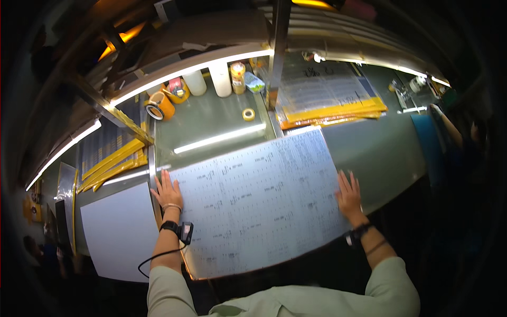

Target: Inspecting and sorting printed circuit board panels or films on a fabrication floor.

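Observation:
A large white printed sheet (253,211) lies on the work table in front of me, covered with rows of small dark marks. My left hand (169,193) rests at its left edge, fingers stretched out. At the opposite edge, my right hand (348,195) also has its fingers extended, touching or close to the sheet's side. Neither hand grasps anything. Each wrist carries a dark strap with a small device. Whether the sheet is a single layer or a stack, I cannot tell.
A blank white sheet (119,230) lies to the left. Behind stand orange tape rolls (160,105), a white bottle (220,79) and a small yellow tape roll (248,114). Yellow-edged plastic sheets (330,95) lie at the back right. A metal post (278,53) rises mid-table. Another person's arm (448,124) is far right.

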Demonstrator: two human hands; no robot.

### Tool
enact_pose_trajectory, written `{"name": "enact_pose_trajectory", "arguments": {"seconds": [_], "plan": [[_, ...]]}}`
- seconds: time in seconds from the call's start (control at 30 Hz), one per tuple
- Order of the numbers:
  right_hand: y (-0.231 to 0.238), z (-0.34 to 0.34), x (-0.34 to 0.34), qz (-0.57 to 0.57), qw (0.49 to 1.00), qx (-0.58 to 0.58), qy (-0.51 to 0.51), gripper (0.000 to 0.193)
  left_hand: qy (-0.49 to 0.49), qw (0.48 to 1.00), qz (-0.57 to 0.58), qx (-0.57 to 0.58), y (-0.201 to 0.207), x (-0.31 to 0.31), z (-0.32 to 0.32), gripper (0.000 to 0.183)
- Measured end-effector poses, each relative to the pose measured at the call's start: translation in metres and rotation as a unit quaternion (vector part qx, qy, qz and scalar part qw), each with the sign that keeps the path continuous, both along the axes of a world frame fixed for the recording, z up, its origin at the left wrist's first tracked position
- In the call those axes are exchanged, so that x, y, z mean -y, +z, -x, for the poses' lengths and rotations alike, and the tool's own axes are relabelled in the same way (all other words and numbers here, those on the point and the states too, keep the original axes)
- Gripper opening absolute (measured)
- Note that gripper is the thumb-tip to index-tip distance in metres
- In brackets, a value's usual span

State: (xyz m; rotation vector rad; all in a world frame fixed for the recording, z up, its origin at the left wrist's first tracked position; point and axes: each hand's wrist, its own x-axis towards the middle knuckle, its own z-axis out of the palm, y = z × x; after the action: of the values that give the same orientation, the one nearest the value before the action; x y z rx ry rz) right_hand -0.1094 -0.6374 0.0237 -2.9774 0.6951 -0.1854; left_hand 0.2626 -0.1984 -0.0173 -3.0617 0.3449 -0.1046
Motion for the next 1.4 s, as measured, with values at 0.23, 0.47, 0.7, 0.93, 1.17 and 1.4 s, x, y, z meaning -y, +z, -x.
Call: {"name": "enact_pose_trajectory", "arguments": {"seconds": [0.23, 0.47, 0.7, 0.93, 1.17, 1.4], "plan": [[0.041, 0.158, -0.085, -0.040, 0.994, -0.083, -0.062, 0.053, 0.004, 0.996, 0.034, 0.085, -0.010, -0.054, 0.125, 0.053], [0.038, 0.059, -0.142, -0.184, 0.959, -0.029, 0.214, 0.054, 0.306, 0.935, 0.144, 0.110, 0.013, -0.090, 0.307, 0.041], [0.011, 0.032, -0.186, -0.088, 0.957, 0.044, 0.274, 0.054, 0.428, 0.470, 0.764, -0.106, -0.018, -0.110, 0.308, 0.025], [0.075, 0.021, -0.183, -0.068, 0.946, 0.030, 0.315, 0.041, 0.395, 0.522, 0.752, -0.076, 0.055, -0.103, 0.293, 0.032], [0.335, -0.083, -0.082, -0.216, 0.956, -0.006, 0.199, 0.016, 0.417, 0.571, 0.662, 0.248, 0.109, -0.209, 0.258, 0.049], [0.229, -0.261, -0.001, -0.130, 0.943, -0.084, 0.294, 0.017, 0.484, 0.246, 0.839, 0.038, -0.007, -0.290, 0.240, 0.058]]}}
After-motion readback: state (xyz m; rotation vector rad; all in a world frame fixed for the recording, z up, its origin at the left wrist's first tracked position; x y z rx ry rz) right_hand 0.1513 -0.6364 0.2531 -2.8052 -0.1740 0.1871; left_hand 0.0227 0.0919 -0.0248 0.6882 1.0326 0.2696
